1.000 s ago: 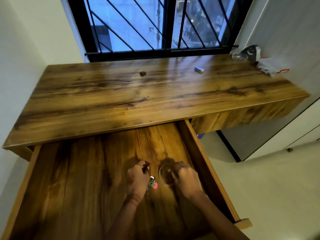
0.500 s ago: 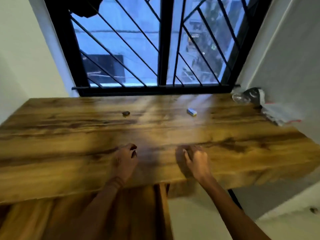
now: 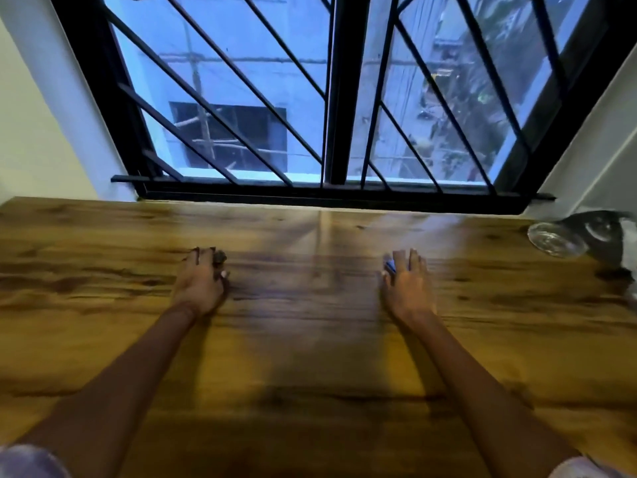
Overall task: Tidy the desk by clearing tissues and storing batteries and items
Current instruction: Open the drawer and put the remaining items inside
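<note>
**Both hands reaching across the desk**

While both arms are stretching over the wooden desk (image 3: 310, 339), the left hand (image 3: 201, 284) is curling around a small dark thing (image 3: 219, 258), and the right hand (image 3: 408, 288) is spreading over a small blue thing (image 3: 390, 266). A glass (image 3: 551, 240) is lying far right.

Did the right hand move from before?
Yes. The right hand went forward across the desk toward the window, reaching the little blue thing.

Brown wood-grain desk (image 3: 310, 357), black window bars (image 3: 336, 98)
</note>
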